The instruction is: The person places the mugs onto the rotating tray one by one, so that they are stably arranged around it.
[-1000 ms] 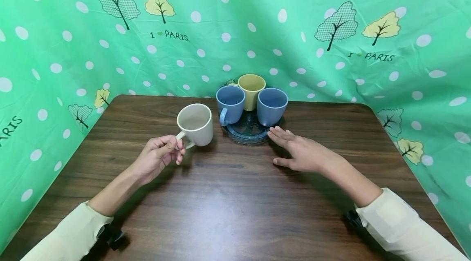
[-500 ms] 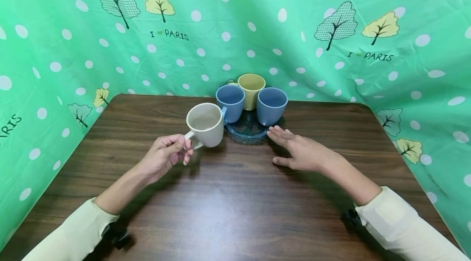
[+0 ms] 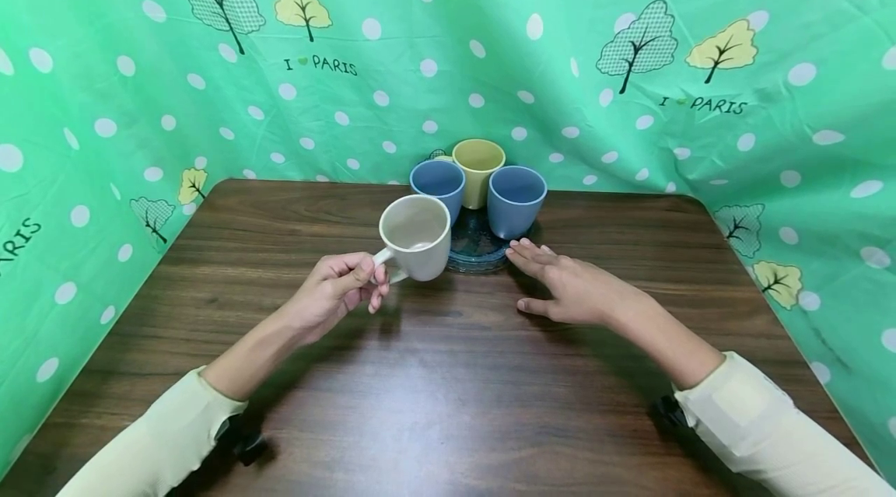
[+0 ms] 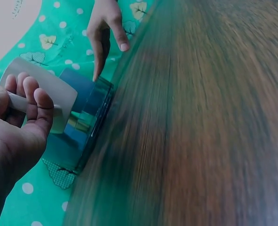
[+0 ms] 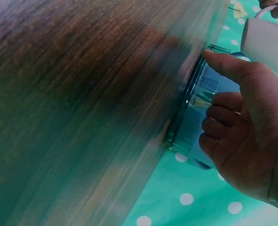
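Observation:
My left hand (image 3: 343, 291) pinches the handle of a white mug (image 3: 418, 240), upright above the table just in front of a round glass dish (image 3: 478, 257). In the left wrist view the fingers curl at the handle of the white mug (image 4: 37, 87). On the dish stand two blue mugs (image 3: 518, 201) and a yellow mug (image 3: 478, 170) at the back. The white mug partly hides the left blue mug (image 3: 437, 180). With fingers extended, my right hand (image 3: 570, 287) is at the dish's right front edge, fingertips right at the rim.
A dark wooden table (image 3: 420, 396) stretches in front of the dish and to both sides. Behind it hangs a green dotted cloth (image 3: 392, 108) with printed trees, close to the table's back edge.
My left hand has carried the white mug to the right, from beside the dish to in front of the left blue mug. The right hand has stayed in place.

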`<state>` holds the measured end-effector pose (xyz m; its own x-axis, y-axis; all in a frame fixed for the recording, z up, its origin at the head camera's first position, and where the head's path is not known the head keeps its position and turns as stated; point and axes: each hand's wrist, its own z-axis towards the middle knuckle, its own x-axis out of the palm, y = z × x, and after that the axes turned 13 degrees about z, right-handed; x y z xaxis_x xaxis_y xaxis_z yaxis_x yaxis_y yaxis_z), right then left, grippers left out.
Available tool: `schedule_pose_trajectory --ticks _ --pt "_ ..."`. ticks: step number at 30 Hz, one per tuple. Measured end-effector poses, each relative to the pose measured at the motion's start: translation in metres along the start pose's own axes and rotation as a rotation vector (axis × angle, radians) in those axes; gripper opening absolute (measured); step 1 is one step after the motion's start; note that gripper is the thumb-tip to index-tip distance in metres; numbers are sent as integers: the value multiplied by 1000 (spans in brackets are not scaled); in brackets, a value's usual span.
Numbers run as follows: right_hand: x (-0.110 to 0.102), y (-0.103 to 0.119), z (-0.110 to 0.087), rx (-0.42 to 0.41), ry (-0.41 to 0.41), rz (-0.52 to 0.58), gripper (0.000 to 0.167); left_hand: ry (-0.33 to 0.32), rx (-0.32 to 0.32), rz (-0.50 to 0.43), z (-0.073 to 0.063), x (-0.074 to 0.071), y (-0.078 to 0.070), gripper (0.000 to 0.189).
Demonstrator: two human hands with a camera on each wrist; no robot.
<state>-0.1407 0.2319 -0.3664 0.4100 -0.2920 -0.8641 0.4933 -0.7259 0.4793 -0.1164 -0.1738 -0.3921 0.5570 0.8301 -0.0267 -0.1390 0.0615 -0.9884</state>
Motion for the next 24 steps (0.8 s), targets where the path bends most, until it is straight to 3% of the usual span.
schedule_pose_trajectory --ticks 24 --pt "1 1 0 -8 -9 0 81 -11 2 -10 20 19 -6 30"
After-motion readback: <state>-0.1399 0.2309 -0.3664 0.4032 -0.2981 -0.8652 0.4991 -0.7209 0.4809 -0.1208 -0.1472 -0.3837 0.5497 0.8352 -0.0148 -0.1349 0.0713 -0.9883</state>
